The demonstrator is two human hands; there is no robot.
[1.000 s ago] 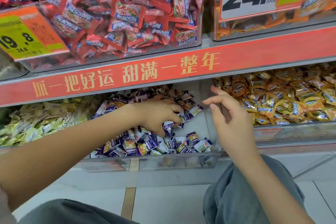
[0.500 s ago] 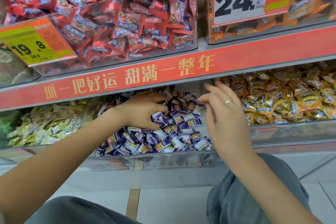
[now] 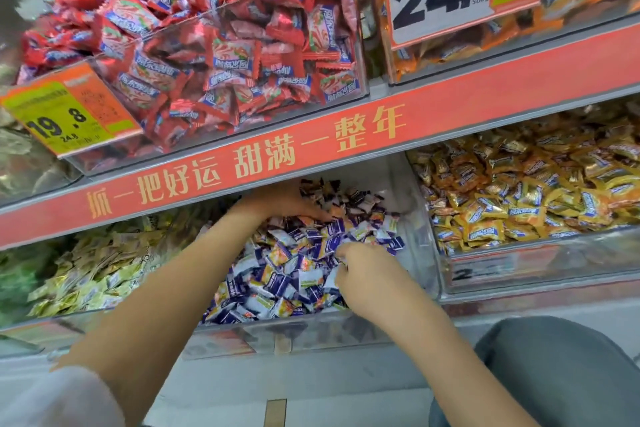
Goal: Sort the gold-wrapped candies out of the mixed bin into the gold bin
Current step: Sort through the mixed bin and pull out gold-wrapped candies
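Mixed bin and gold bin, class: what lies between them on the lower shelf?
In the head view, only the clear plastic walls separate the mixed bin from the gold bin; no other bin stands between.

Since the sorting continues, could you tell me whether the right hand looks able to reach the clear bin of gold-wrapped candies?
Probably yes: the right hand is in the mixed bin beside it, and the gold bin is open-topped.

Pale sleeve (image 3: 65, 399) at left arm, grey trousers (image 3: 554, 374)
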